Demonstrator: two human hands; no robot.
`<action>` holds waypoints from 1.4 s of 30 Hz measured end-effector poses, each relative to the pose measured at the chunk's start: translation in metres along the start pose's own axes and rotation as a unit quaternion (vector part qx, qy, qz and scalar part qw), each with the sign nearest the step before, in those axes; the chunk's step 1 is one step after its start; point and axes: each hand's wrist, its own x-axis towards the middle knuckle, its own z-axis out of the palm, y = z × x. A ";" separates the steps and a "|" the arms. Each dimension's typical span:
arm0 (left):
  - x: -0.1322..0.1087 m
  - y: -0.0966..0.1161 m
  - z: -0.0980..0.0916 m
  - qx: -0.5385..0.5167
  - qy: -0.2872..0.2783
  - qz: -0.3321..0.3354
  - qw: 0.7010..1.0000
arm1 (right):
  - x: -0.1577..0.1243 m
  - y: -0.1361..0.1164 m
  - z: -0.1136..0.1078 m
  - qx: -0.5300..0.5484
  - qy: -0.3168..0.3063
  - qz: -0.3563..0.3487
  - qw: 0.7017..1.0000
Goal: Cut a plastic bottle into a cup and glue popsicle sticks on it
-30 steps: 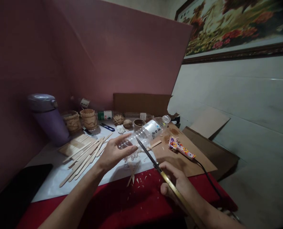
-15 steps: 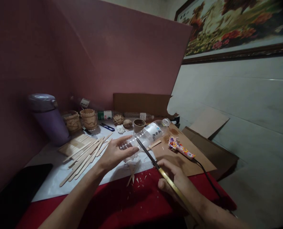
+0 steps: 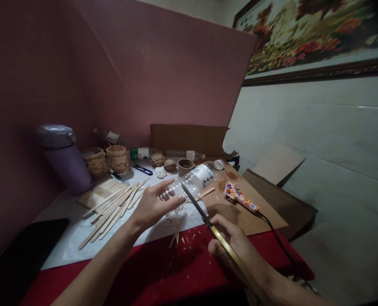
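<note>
L hand (image 3: 152,206): gripping clear plastic bottle (image 3: 193,180) nr base. R hand (image 3: 236,238): gripping scissors (image 3: 219,236), yellow hdls. Surface: red cloth (image 3: 144,272), white sheet (image 3: 64,242) & brown cardboard (image 3: 255,223) on top. Rm: pink panel (image 3: 163,76) behind, pale wall (image 3: 345,140) w/ framed picture (image 3: 322,38) at R. Bottle: tilted, base in L thumb & fingers, neck away to R; scissor tips over its side, contact unclear
</note>
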 end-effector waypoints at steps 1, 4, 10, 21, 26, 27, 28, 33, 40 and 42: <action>0.000 0.000 0.001 0.010 0.005 0.008 1.000 | 0.000 0.003 0.000 0.009 -0.002 0.007 1.000; 0.000 0.001 0.002 0.037 0.024 0.032 0.999 | -0.002 0.004 0.001 0.015 0.008 0.021 1.000; 0.000 0.005 -0.006 -0.049 0.009 0.011 0.999 | -0.009 -0.015 -0.002 0.000 0.022 0.019 1.000; 0.001 0.009 -0.005 -0.091 -0.086 -0.037 0.991 | -0.015 -0.018 -0.010 0.006 -0.015 0.010 1.000; -0.001 0.007 0.001 -0.050 -0.077 -0.019 0.996 | -0.010 -0.011 -0.010 0.005 -0.012 -0.014 1.000; -0.001 0.006 0.002 -0.053 -0.079 -0.015 0.995 | -0.009 -0.011 -0.010 0.002 -0.009 -0.018 1.000; -0.001 0.006 0.002 -0.055 -0.083 -0.012 0.995 | -0.008 -0.011 -0.009 -0.001 -0.009 -0.019 1.000; -0.002 0.007 0.002 -0.030 -0.085 -0.015 0.996 | -0.008 -0.020 -0.006 -0.022 0.000 -0.005 1.000; -0.003 0.005 0.003 -0.033 -0.072 -0.009 0.997 | -0.010 -0.023 0.000 0.015 0.017 0.035 0.999; -0.003 0.004 0.003 -0.038 -0.071 -0.006 0.997 | -0.010 -0.022 0.001 0.017 0.012 0.038 0.999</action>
